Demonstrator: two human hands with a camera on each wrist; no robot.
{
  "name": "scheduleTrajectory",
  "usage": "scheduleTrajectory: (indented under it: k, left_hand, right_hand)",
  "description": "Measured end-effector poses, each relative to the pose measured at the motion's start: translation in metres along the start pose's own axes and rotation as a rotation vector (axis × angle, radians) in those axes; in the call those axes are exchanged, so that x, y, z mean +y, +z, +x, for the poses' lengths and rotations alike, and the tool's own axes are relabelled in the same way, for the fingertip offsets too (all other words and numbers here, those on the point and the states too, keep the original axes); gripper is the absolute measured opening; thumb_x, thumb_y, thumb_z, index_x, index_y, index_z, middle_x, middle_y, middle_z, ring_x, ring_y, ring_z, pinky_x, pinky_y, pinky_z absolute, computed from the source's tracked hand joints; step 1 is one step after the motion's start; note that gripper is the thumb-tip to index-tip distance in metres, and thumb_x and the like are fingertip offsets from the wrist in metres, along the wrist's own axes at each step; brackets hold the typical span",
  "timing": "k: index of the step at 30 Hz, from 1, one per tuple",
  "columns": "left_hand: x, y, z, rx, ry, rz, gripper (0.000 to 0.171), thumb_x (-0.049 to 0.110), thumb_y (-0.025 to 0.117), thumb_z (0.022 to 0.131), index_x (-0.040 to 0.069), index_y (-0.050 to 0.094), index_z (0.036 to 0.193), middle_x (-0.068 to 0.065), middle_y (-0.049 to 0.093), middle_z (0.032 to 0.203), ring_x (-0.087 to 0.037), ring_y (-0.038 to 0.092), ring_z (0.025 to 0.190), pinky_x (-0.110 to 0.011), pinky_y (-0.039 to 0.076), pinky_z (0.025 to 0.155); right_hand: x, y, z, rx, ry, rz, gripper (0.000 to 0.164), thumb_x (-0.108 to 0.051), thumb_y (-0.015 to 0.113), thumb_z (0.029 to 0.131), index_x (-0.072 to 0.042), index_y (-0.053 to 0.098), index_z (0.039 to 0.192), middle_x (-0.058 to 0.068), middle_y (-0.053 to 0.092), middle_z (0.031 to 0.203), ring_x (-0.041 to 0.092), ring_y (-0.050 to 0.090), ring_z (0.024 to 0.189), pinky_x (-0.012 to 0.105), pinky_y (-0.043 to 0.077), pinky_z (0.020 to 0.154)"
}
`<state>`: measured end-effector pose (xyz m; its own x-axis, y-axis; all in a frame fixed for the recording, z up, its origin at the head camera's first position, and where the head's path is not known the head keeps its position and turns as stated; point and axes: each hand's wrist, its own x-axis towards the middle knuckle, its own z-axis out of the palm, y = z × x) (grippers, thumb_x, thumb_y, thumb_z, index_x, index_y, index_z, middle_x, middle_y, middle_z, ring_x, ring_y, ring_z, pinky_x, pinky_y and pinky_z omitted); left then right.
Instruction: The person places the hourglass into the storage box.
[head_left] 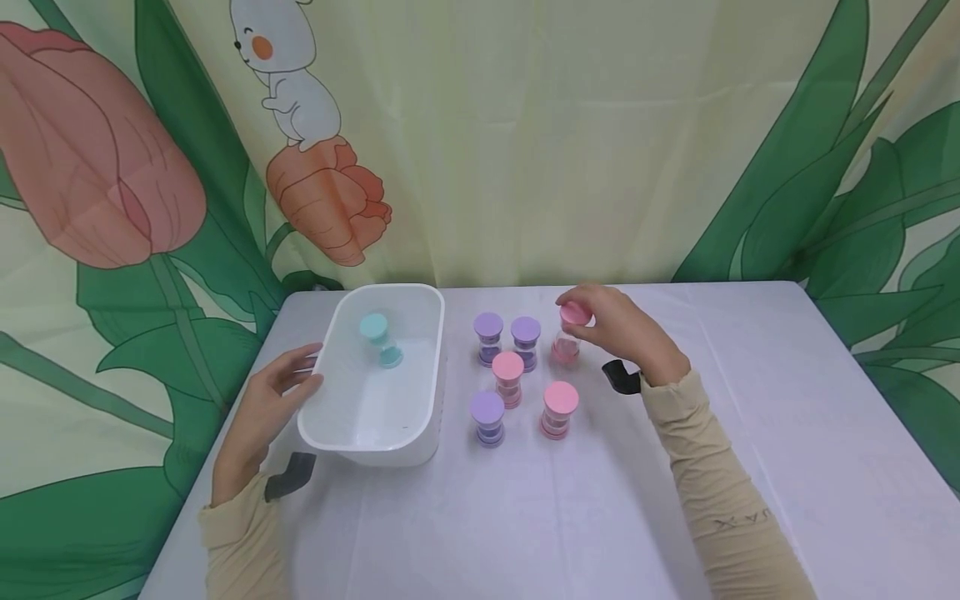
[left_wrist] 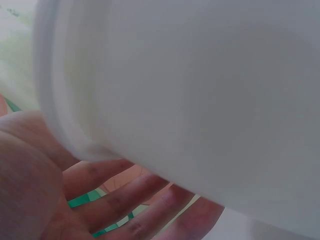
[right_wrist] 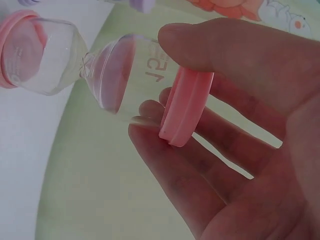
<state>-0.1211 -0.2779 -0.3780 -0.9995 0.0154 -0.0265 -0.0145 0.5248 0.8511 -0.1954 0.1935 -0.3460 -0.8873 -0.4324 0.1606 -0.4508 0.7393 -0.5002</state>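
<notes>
My right hand pinches the upper pink cap of a sand timer between thumb and fingers. Clear glass, pink sand and the printed "15" show in the right wrist view. Across the table, my left hand lies along the left side of a white plastic bin, its fingers extended against the outer wall. Inside that bin a teal sand timer leans over.
Between bin and right hand stand two more pink timers, one nearer the middle and one in front. Purple timers stand at the back left, back right and front. A printed curtain hangs behind the white-covered table.
</notes>
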Motion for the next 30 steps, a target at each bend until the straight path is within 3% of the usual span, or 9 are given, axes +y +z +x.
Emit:
scheduleTrajectory:
  k: [15,30]
  left_hand:
    - [0.001,0.000,0.000,-0.005,-0.003,-0.004,0.062,0.038,0.063,0.097,0.014,0.043,0.150,-0.015,0.051,0.145,-0.033,0.054,0.124,-0.059,0.048,0.098]
    - [0.003,0.000,0.000,-0.012,-0.008,-0.010,0.062,0.038,0.062,0.097,0.014,0.042,0.151,-0.016,0.050,0.146,-0.036,0.052,0.126,-0.060,0.047,0.099]
  right_hand:
    - [-0.019,-0.026,0.009,0.034,-0.070,-0.011,0.026,-0.004,0.072,0.088,0.002,0.067,0.113,0.014,0.066,0.103,0.028,0.059,0.097,0.043,0.050,0.090]
    - [-0.037,-0.035,0.019,0.045,-0.096,-0.052,0.031,-0.007,0.071,0.090,0.002,0.066,0.119,0.016,0.065,0.112,0.030,0.060,0.101,0.045,0.050,0.092]
